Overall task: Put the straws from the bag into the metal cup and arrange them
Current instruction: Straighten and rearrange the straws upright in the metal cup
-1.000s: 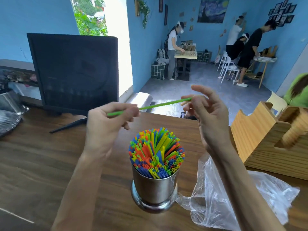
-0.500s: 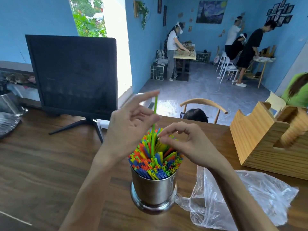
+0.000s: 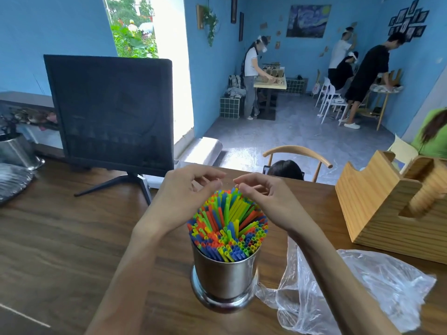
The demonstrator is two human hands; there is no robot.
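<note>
A wooden bench (image 3: 60,238) fills the lower view. A dark monitor (image 3: 108,112) stands on its stand toward the bench's far left. A pale wooden holder (image 3: 377,204) sits at the right edge. A clear plastic bag (image 3: 358,293) lies crumpled and flat near the front right corner, just beside the cup; I can see no straws in it. A second steel pot (image 3: 17,151) stands at the far left edge.

The cup (image 3: 226,276), shiny metal, stands upright near the middle of the front edge. It is packed full with straws (image 3: 229,228) in green, yellow, blue and orange, their open ends fanning out a little above the rim.

Both hands hang over the far side of the bundle. The left hand (image 3: 186,197) is curled loosely, thumb and forefinger apart, holding nothing, its palm close against the left side of the straw tops. The right hand (image 3: 268,201) is curled too, its fingertips (image 3: 238,187) drawn together just at the tips of the rearmost straws; whether they pinch a straw I cannot tell. The two hands are near each other but apart.
</note>
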